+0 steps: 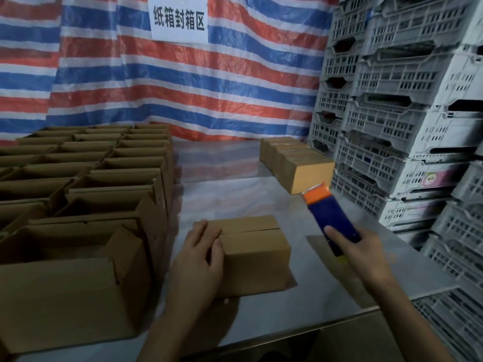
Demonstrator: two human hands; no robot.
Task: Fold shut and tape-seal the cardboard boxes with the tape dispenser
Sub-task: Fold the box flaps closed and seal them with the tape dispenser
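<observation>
A small cardboard box (257, 246) lies in the middle of the table with its top flaps folded down and a seam showing between them. My left hand (201, 253) rests on the box's left end, fingers lying over the top. To the right, my right hand (358, 248) grips a blue tape dispenser (330, 218) with an orange front end. The dispenser is held in the air, tilted up and away, to the right of the box and apart from it.
Several open cardboard boxes (86, 178) fill the table's left side. A row of closed boxes (298, 160) stands at the back right. Stacked grey plastic crates (397, 113) wall off the right. The grey table (235, 194) runs back to a striped tarp (156, 82).
</observation>
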